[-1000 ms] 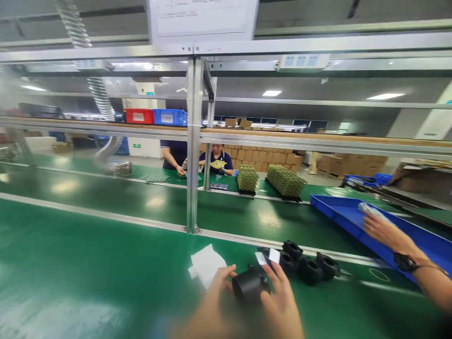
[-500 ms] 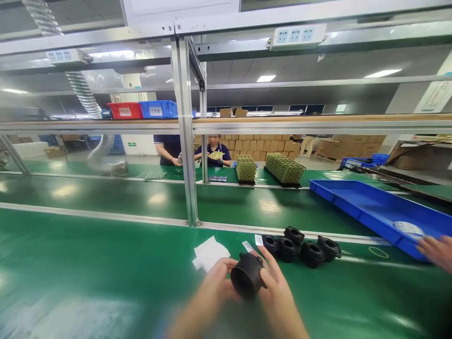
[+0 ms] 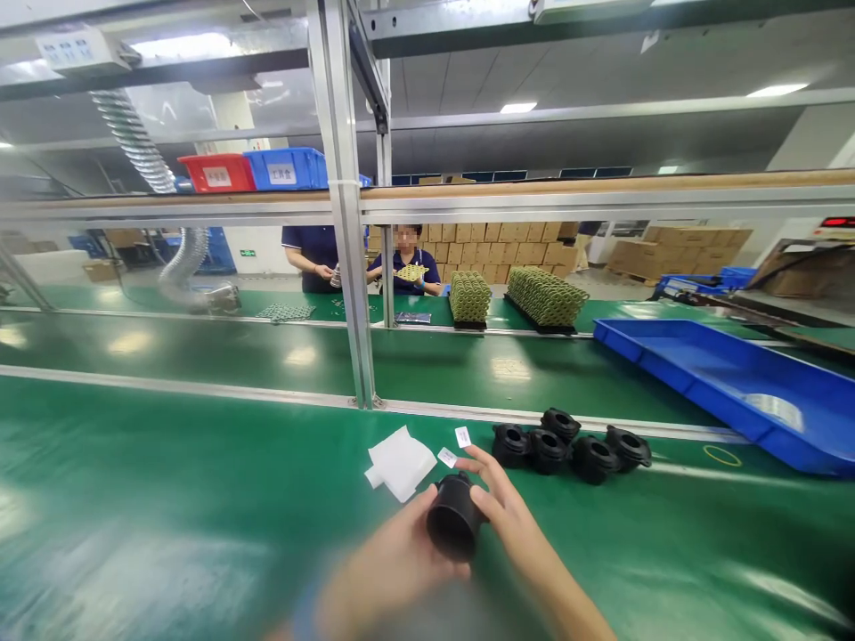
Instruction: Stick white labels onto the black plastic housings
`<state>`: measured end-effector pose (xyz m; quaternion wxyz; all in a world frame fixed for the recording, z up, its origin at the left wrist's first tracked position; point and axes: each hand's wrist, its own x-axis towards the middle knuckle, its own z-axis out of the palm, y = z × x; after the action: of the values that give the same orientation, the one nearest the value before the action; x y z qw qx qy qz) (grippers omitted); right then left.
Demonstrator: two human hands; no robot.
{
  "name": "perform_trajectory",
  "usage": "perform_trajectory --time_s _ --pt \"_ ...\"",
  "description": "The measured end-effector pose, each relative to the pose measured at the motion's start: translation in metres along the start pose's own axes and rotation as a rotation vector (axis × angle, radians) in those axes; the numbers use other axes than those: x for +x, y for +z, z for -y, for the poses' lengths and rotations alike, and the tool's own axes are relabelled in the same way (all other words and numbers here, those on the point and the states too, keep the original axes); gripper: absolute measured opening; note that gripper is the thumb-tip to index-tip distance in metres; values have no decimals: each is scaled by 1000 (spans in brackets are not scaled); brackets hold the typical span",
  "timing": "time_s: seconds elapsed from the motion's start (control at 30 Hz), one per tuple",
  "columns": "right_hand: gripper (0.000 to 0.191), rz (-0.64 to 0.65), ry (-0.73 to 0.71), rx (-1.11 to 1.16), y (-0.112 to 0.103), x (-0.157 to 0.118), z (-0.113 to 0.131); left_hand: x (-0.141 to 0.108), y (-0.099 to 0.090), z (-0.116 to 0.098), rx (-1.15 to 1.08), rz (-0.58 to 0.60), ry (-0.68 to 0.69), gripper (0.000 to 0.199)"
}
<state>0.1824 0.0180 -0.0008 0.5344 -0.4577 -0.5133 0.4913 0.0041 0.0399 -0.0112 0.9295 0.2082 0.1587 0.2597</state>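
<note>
Black rubber fitting (image 3: 454, 521), grasped between left hand (image 3: 394, 556) and right hand (image 3: 500, 499); five matching fittings (image 3: 567, 450) and white paper (image 3: 401, 463) nearby on green tabletop (image 3: 166, 463).

A: What's the black moulded part (image 3: 454, 521) made of?
B: Rubber or hard plastic, I can't tell which. It's matt and smooth, with hardly any shine.
A: And the matching black pieces (image 3: 548, 450) to the right of it?
B: They have the same dull black finish.
A: The white sheet (image 3: 401, 463) just left of it?
B: It looks like soft paper or thin foam, with a dull surface.
A: What's under it?
B: A green belt (image 3: 200, 445), smooth and glossy, reflecting the ceiling lights.
A: Farther right?
B: A blue plastic tray (image 3: 728, 378) with a smooth, faintly shiny finish.
A: Behind it?
B: An aluminium upright (image 3: 344, 223) with a bright metal finish, and beyond that, brown cardboard boxes (image 3: 494, 245) with a plain matt surface.
</note>
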Motion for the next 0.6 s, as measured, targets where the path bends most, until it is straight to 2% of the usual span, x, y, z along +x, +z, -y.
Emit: perform_trajectory --time_s 0.13,0.2,0.33,0.47,0.6 --pt "52 31 28 142 1 -5 -6 -2 1 6 175 -137 98 41" --pt "51 10 39 263 6 -7 -7 -3 3 6 177 -167 83 44" --pt "48 -89 42 497 19 -11 -8 -7 9 3 57 -97 -45 51" --pt "45 -84 25 631 29 -14 -12 -10 9 3 1 -95 -2 35" --pt "47 -76 -21 607 29 -14 -16 -11 7 6 52 -107 49 36"
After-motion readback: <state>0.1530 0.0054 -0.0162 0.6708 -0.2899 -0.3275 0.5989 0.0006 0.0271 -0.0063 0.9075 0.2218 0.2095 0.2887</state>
